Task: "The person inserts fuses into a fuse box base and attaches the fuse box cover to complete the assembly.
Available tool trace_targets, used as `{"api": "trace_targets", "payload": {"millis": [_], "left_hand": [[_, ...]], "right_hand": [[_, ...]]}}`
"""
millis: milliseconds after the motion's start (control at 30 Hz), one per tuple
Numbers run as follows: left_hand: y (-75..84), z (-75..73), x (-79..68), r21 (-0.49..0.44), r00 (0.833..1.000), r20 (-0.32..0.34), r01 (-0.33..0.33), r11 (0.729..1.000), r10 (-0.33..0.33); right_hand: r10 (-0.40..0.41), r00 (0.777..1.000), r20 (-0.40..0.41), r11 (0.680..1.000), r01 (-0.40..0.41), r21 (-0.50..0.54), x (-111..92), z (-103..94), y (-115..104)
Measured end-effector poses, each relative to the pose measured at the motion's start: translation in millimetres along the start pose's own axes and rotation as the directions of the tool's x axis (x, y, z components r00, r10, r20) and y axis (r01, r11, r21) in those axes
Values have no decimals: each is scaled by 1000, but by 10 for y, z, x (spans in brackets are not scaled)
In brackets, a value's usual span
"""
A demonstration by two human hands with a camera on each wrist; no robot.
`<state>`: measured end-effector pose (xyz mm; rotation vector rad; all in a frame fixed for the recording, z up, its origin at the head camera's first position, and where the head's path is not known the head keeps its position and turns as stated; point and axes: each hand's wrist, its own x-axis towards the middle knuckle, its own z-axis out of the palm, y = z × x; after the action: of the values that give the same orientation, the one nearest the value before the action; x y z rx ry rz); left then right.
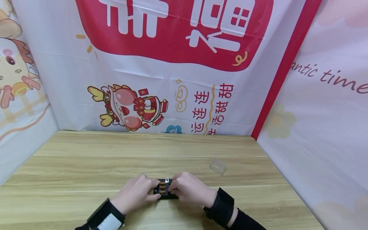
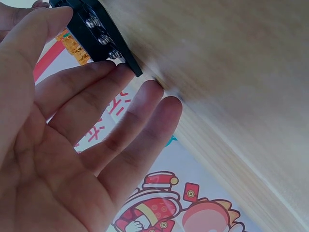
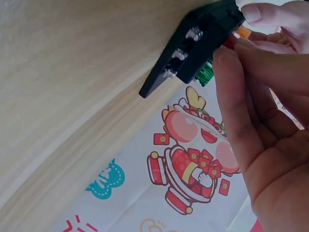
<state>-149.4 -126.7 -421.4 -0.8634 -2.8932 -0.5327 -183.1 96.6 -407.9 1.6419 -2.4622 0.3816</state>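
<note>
A black block with metal screws along its side (image 1: 162, 188) rests on the table between both hands, with brassy strips showing on its top in the head view. My left hand (image 1: 138, 191) grips its left end, thumb on one side and fingertips on the other. From the right, my right hand (image 1: 189, 189) pinches a small red piece (image 3: 231, 40) at the block, mostly hidden by the fingers. A green part (image 3: 204, 74) sticks out from the block in the right wrist view, an orange part (image 2: 72, 47) in the left wrist view.
A clear plastic cover (image 1: 218, 167) lies on the wooden table (image 1: 86, 153) beyond the right hand. A printed cloth backdrop (image 1: 72, 80) rises at the table's far edge, with further cloth (image 1: 325, 127) along the right side.
</note>
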Motion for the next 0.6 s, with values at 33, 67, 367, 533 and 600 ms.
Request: {"api": "trace_targets", "payload": {"millis": [33, 67, 367, 533, 600], "left_hand": [[3, -1, -1, -3, 1000, 2, 0, 1000, 0], [7, -3, -3, -5, 1000, 3, 0, 1000, 0], [19, -5, -5, 4, 1000, -1, 7, 1000, -7], [9, -1, -4, 4, 1000, 0, 8, 1000, -8], [7, 0, -3, 2, 1000, 1, 9, 1000, -9]], "right_hand": [[1, 1000, 7, 1000, -1, 2, 0, -5, -2], [2, 1000, 13, 1000, -2, 2, -1, -11, -4], [28, 999, 36, 999, -29, 36, 2, -26, -11], [45, 999, 26, 997, -47, 57, 18, -12, -19], [54, 998, 26, 996, -56, 68, 20, -14, -25]]}}
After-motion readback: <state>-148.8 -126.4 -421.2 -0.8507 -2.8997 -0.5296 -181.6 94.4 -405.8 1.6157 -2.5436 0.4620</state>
